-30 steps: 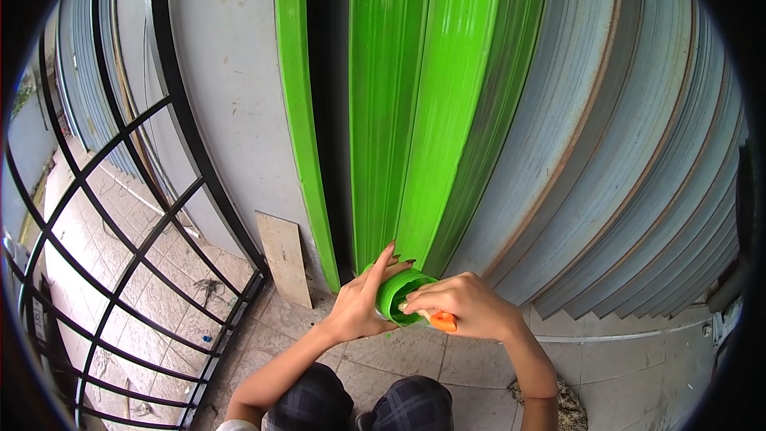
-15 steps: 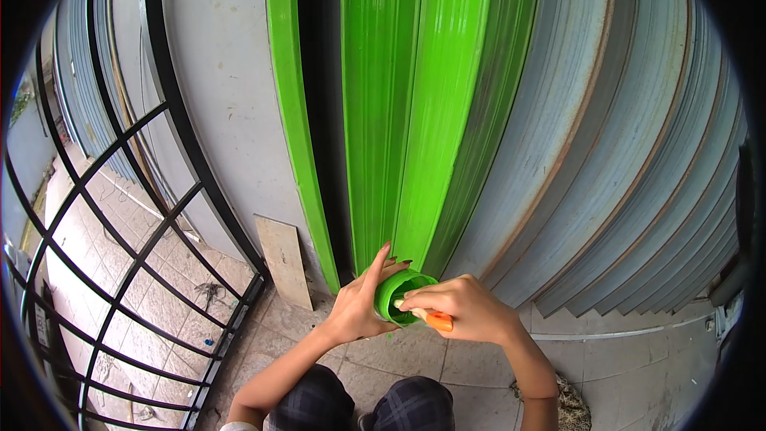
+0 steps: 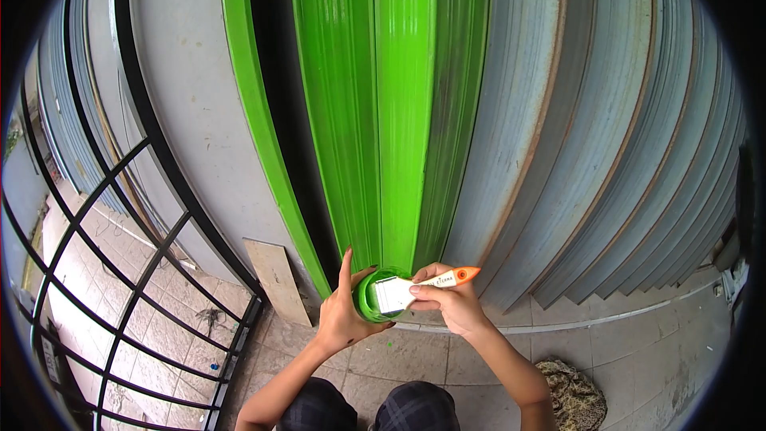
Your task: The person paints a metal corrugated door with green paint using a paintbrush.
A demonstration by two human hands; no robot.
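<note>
My left hand (image 3: 341, 315) is wrapped round a small tub of green paint (image 3: 367, 315), its index finger pointing up past the rim. In my right hand (image 3: 451, 301) is a paintbrush (image 3: 393, 296) with a white, orange-tipped handle (image 3: 456, 277), pinched between thumb and fingers. The brush lies flat across the tub's mouth, bristle end over the inside, where green paint shows. Just beyond the hands stands a folding metal door panel (image 3: 403, 152), glossy green.
Unpainted grey folds (image 3: 511, 128) of the door continue to the right. On the left are a black metal grid gate (image 3: 163, 247) and a leaning board (image 3: 277, 281). A patterned cloth bundle (image 3: 568, 395) lies on the tiled floor, right of my knees.
My right hand has turned the brush from steeply down in the tub to flat across its mouth, so its broad side shows. The view has shifted slightly right.
</note>
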